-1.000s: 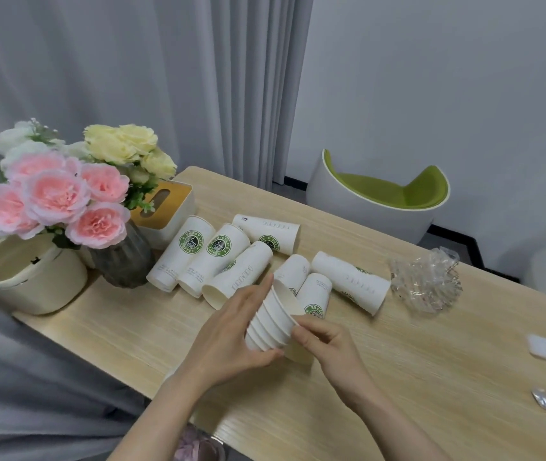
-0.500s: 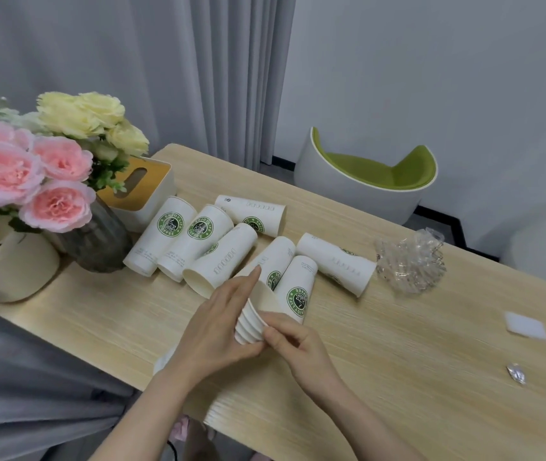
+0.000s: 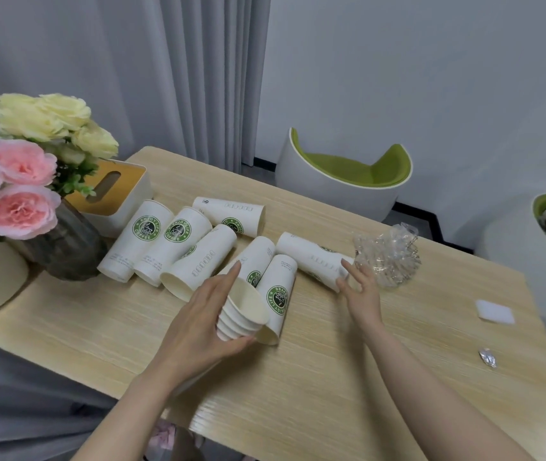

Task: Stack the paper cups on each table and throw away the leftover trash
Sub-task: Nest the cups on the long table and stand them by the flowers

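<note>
Cups nested in a white stack (image 3: 241,314), left fingers (image 3: 231,274) curled round; right fingers (image 3: 348,271) spread.

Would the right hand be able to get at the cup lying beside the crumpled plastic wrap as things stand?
Probably yes: the right hand is open with its fingertips at that cup's mouth end, nothing lies between them, and the plastic wrap sits just beyond.

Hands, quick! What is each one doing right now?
Left hand: grips the stack of paper cups.
Right hand: open, fingers spread, holding nothing, at the open end of a lying cup.
</note>
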